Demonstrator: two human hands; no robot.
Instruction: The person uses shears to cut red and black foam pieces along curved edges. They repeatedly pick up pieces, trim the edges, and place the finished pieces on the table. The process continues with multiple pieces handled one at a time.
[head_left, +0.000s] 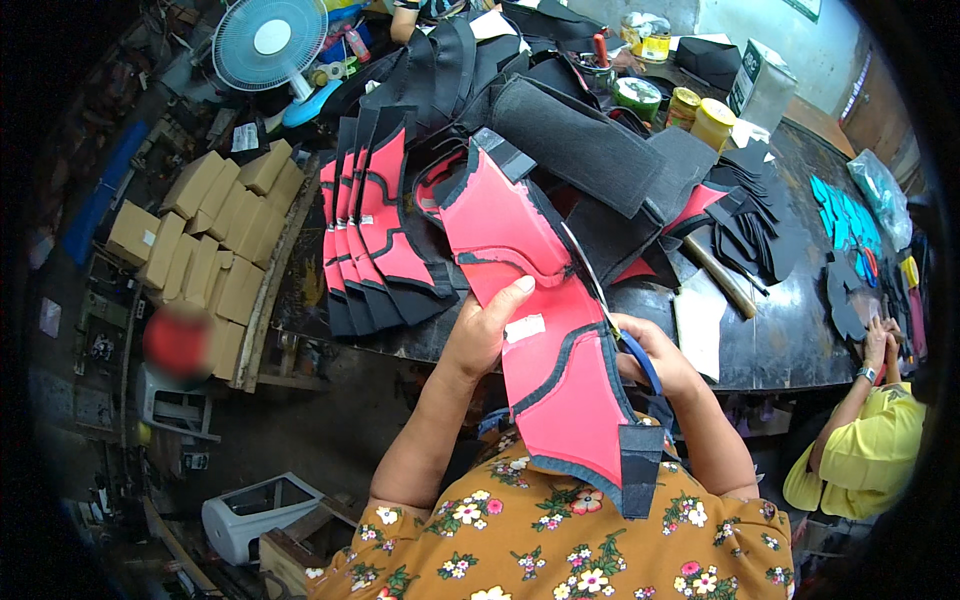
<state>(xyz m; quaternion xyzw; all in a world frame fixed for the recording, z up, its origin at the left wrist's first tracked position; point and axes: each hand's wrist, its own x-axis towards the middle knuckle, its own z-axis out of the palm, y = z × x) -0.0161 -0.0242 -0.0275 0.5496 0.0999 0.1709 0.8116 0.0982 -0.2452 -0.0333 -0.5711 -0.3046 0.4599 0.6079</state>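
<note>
A long pink fabric panel with black edging [560, 430] stretches from the table's front down toward my lap. It has dark seam lines, a small white label, and a black strap tab at each end. My left hand [478, 335] grips its left edge near the middle, thumb on top. My right hand [655, 352], at the panel's right edge, is closed round blue-handled scissors [640, 360]. The scissor blades run up along that edge, partly hidden by the panel. Beyond my left hand stands a row of similar pink-and-black panels [380, 220].
Black padded pieces [575, 135] are heaped on the dark table [770, 345]. A hammer [720, 277] lies right of the heap. Jars [712, 125] stand at the back. A fan [270, 45] and stacked cardboard boxes [215, 220] are leftward. A co-worker in yellow [870, 440] sits at right.
</note>
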